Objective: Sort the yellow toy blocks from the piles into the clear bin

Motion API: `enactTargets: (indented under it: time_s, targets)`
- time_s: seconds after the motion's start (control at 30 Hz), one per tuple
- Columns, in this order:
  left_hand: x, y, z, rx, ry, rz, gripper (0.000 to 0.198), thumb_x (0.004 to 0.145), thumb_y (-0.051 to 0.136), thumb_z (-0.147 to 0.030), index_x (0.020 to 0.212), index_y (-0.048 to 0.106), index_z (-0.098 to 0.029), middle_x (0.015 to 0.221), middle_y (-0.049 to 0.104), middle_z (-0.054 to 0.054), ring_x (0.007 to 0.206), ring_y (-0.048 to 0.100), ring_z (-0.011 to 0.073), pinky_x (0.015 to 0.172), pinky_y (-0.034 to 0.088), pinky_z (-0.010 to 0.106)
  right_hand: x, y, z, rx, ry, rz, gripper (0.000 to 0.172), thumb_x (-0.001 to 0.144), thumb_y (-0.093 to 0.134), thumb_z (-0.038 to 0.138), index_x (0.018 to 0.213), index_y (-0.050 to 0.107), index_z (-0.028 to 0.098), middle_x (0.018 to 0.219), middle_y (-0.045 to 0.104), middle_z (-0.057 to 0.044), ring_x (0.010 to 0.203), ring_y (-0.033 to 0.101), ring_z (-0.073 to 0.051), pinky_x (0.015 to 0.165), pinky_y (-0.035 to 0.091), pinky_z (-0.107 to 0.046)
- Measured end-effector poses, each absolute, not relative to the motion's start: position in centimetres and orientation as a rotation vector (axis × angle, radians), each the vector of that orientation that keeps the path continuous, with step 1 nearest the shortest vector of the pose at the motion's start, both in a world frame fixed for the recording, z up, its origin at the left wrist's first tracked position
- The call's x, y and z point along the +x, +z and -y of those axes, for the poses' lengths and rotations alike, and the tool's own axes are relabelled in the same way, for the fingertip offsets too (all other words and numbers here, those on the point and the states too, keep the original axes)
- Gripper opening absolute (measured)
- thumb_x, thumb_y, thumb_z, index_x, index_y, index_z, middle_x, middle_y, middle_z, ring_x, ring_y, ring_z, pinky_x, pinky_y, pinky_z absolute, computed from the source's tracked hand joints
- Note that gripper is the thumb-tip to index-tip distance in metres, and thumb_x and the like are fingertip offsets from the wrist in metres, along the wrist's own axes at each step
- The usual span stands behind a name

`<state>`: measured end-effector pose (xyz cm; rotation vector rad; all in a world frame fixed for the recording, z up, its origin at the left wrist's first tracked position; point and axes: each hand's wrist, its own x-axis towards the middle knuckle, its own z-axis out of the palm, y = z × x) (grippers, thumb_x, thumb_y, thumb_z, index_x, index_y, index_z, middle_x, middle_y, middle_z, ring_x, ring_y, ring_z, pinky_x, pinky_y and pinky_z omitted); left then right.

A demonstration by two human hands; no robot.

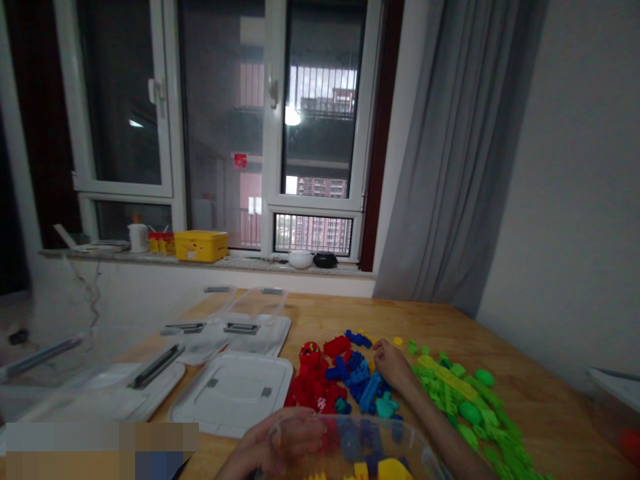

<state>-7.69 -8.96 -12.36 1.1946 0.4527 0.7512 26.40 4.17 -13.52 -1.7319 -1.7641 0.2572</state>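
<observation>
My left hand (270,445) grips the rim of a transparent plastic bin (345,445) at the bottom of the view. Blue and yellow toy bricks (393,470) lie inside the bin. My right hand (393,365) rests with curled fingers on the sorted building bricks, between the blue bricks (363,390) and the green bricks (450,400). Whether it holds a piece is hidden. Red bricks (313,387) lie in a heap left of the blue ones, all on a wooden table (400,327).
White lids (231,393) and transparent boxes (250,320) stand on the table's left side. Another container (613,400) sits at the right edge. Behind the table are a window with a sill holding a yellow tin (201,245), and a grey curtain (440,167).
</observation>
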Motion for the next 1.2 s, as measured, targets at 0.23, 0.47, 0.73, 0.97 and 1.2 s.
enactTargets:
  time_s: [0.23,0.47,0.73,0.97,1.2]
  targets:
    - [-7.6,-12.8,9.0,1.171,0.78,-0.449,0.051,0.06,0.069,-0.022,0.111,0.069,-0.026,0.116,0.076,0.01,0.121,0.058,0.0417,0.106,0.024,0.065,26.0,-14.0,-3.7,-1.705,0.323,1.862,0.024,0.076,0.053,0.013,0.095,0.066,0.015,0.093,0.072,-0.007,0.087,0.065,-0.018,0.07,0.041,-0.023]
    - [-8.0,-14.3,8.1,1.095,0.803,-0.426,0.051,0.058,0.067,-0.016,0.108,0.072,-0.029,0.119,0.076,0.006,0.122,0.058,0.0394,0.108,0.025,0.062,26.1,-13.5,-3.3,-1.695,0.373,1.868,0.029,0.068,0.052,0.006,0.091,0.068,0.014,0.083,0.072,-0.006,0.079,0.066,-0.016,0.066,0.041,-0.021]
    - [-8.2,-14.5,7.9,1.149,0.808,-0.469,0.054,0.055,0.069,-0.017,0.108,0.07,-0.027,0.123,0.072,0.01,0.129,0.05,0.0444,0.108,0.018,0.068,25.9,-10.1,-2.5,-1.64,0.357,1.786,0.028,0.074,0.05,0.012,0.095,0.068,0.015,0.084,0.073,-0.006,0.078,0.065,-0.017,0.067,0.043,-0.023]
    - [-7.4,-11.9,9.3,1.183,0.752,-0.441,0.048,0.062,0.066,-0.024,0.11,0.067,-0.026,0.123,0.071,0.011,0.127,0.051,0.0452,0.106,0.017,0.07,25.0,-3.7,1.2,-1.276,0.497,1.904,0.032,0.08,0.059,0.028,0.109,0.063,0.016,0.093,0.069,-0.006,0.078,0.063,-0.017,0.07,0.049,-0.026]
    - [-7.7,-11.8,9.3,1.231,0.773,-0.491,0.049,0.061,0.068,-0.026,0.11,0.068,-0.026,0.123,0.072,0.009,0.126,0.052,0.0448,0.107,0.02,0.069,22.6,2.5,8.7,-1.126,0.625,2.128,0.023,0.081,0.06,0.022,0.103,0.065,0.019,0.09,0.069,-0.002,0.079,0.063,-0.015,0.072,0.05,-0.025]
